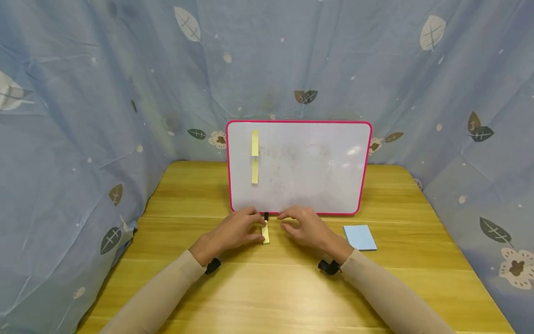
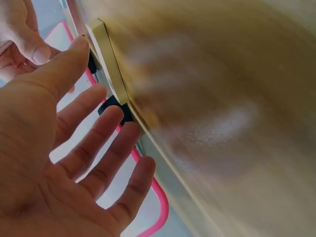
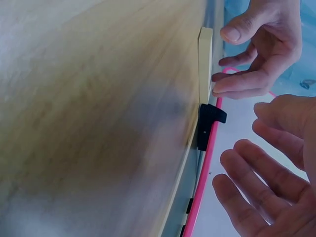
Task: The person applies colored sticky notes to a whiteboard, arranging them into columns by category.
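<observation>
A narrow pad of yellow sticky notes [image 1: 265, 233] lies on the table in front of the whiteboard [image 1: 304, 167], beside a black clip [image 3: 211, 118] at the board's lower edge. My left hand [image 1: 239, 228] hovers at the pad's left side, fingers loosely bent and spread; whether a fingertip touches the pad I cannot tell. To the right of the pad, my right hand [image 1: 306, 227] hangs apart from it with relaxed fingers and nothing in them. Two yellow sticky strips, an upper strip [image 1: 255, 143] and a lower strip [image 1: 254, 171], are stuck in a column on the board's left part.
A light blue square sticky-note pad [image 1: 360, 237] lies on the wooden table [image 1: 283, 297], right of my right hand. The pink-framed board stands upright at the back. Blue patterned curtains [image 1: 267, 60] hang behind and along both sides.
</observation>
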`<state>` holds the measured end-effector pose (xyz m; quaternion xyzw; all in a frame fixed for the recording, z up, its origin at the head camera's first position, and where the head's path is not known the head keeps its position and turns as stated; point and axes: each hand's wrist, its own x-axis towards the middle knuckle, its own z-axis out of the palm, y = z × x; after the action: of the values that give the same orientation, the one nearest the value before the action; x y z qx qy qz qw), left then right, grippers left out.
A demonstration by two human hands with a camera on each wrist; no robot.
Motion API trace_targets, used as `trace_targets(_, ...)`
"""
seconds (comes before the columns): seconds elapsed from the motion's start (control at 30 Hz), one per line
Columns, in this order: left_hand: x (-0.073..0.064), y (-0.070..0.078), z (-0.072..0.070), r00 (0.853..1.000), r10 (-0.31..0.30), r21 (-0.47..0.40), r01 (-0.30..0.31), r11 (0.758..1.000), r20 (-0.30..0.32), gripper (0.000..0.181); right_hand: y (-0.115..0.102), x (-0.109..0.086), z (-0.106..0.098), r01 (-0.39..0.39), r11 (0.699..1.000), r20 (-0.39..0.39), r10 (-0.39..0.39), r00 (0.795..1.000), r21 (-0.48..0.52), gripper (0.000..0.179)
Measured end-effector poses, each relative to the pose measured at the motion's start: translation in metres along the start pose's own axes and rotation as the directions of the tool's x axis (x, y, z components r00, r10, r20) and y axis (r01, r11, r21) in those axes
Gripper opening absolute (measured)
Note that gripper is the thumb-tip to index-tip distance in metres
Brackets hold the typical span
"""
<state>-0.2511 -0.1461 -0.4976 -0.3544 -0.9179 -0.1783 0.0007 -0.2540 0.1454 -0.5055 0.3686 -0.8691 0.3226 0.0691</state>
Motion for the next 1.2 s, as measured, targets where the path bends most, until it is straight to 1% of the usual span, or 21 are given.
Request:
trace_targets(0.17, -0.003, 0.0, 0.001, 0.999, -0.001, -0.006, 0.001, 1.0, 0.034, 0.037, -0.005, 0.001, 0.004, 0.018, 1.0, 0.044, -0.017, 0.999, -0.012, 0.023)
trace_targets(0.33, -0.004, 0.0, 0.002, 0.999, -0.003, -0.015, 0.004, 1.0, 0.042, 0.037, -0.008, 0.003, 0.013, 0.03, 0.999, 0.113, -0.027, 0.993, -0.018, 0.028)
trace_targets(0.67, -0.005, 0.001, 0.002, 0.998, -0.009, -0.04, 0.012, 0.999, 0.055, 0.036, -0.011, 0.007, 0.025, 0.042, 0.999, 0.193, -0.038, 0.981, -0.016, 0.029)
trace_targets(1.0, -0.005, 0.002, 0.0, 0.998, -0.023, -0.049, 0.026, 0.998, 0.059, 0.037, -0.015, 0.012, 0.031, 0.081, 0.997, 0.216, -0.074, 0.974, -0.02, 0.028)
trace_targets(1.2, -0.006, 0.002, -0.001, 0.997, -0.033, -0.061, 0.037, 0.997, 0.067, 0.036, -0.015, 0.013, 0.033, 0.065, 0.997, 0.229, -0.054, 0.972, -0.039, 0.027)
